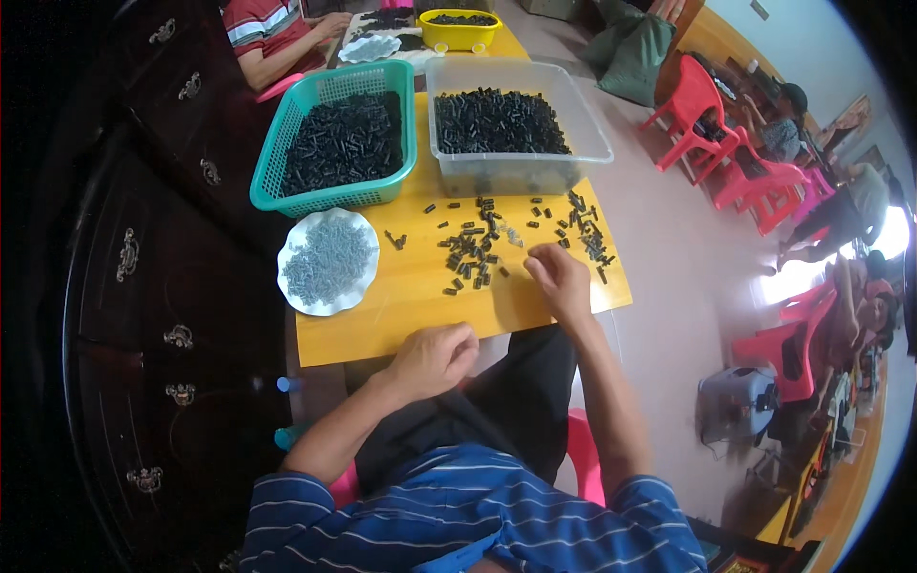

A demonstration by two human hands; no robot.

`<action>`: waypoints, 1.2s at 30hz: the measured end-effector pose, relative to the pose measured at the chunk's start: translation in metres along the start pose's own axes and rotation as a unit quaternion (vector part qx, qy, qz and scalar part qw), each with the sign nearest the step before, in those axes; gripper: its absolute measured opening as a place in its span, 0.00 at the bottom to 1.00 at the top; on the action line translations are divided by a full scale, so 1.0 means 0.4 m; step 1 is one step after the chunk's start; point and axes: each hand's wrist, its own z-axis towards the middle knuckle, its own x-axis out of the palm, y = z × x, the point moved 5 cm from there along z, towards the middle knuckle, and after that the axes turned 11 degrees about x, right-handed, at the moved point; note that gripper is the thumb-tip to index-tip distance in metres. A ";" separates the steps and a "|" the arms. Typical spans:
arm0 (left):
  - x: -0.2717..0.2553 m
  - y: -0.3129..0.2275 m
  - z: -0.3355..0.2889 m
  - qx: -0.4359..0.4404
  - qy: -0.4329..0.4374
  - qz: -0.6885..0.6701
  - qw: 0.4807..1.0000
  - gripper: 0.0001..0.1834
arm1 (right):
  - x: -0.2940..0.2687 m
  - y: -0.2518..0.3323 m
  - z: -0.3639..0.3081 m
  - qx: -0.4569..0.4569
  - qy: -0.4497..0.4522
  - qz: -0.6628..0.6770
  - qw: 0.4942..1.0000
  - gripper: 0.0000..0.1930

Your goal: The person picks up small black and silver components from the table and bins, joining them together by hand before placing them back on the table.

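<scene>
Over the front edge of the yellow tabletop [401,329], my left hand [435,359] has its fingers curled in; whatever they may hold is hidden. My right hand [562,281] rests at the table's right front, thumb and fingers drawn together, and I cannot make out anything between them. Just beyond it lie loose short black cylindrical pieces [468,250], with another cluster [590,234] along the right edge. A few small pale pieces [514,236] sit among them. At the left, a white scalloped plate [372,269] carries many thin silvery-grey pieces [328,258].
Behind stand a green mesh basket [270,181] and a clear plastic bin [506,177], both full of black pieces. Farther back is a yellow tub [460,36] near a person in a red shirt [277,48]. Dark drawers [172,239] border the left; red chairs [693,105] stand right.
</scene>
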 end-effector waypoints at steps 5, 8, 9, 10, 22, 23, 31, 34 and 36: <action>0.019 0.013 -0.004 -0.009 -0.008 -0.022 1.000 0.06 | 0.015 -0.080 -0.104 0.137 0.077 0.209 0.965 0.07; 0.011 -0.002 0.004 -0.015 -0.017 -0.022 1.000 0.07 | 0.028 -0.044 -0.165 0.153 0.123 0.276 0.941 0.07; 0.005 -0.014 0.011 -0.023 -0.011 -0.018 1.000 0.06 | 0.029 -0.038 -0.177 0.158 0.143 0.308 0.927 0.08; -0.001 -0.024 0.020 -0.019 -0.011 -0.012 1.000 0.06 | 0.035 -0.037 -0.187 0.167 0.164 0.338 0.912 0.08; -0.031 -0.059 0.086 -0.024 -0.111 -0.015 0.993 0.04 | 0.084 0.033 -0.248 0.176 0.293 0.508 0.791 0.08; -0.021 -0.055 0.087 -0.027 -0.108 -0.023 0.993 0.04 | 0.082 0.028 -0.249 0.177 0.290 0.513 0.788 0.08; 0.013 -0.047 0.097 -0.038 -0.099 -0.015 0.994 0.04 | 0.069 0.015 -0.247 0.178 0.275 0.528 0.783 0.07; 0.013 -0.042 0.095 -0.038 -0.129 -0.070 0.988 0.04 | 0.065 0.016 -0.248 0.181 0.267 0.530 0.784 0.07; 0.014 -0.051 0.098 -0.027 -0.120 -0.081 0.989 0.04 | 0.065 0.016 -0.247 0.186 0.262 0.529 0.785 0.07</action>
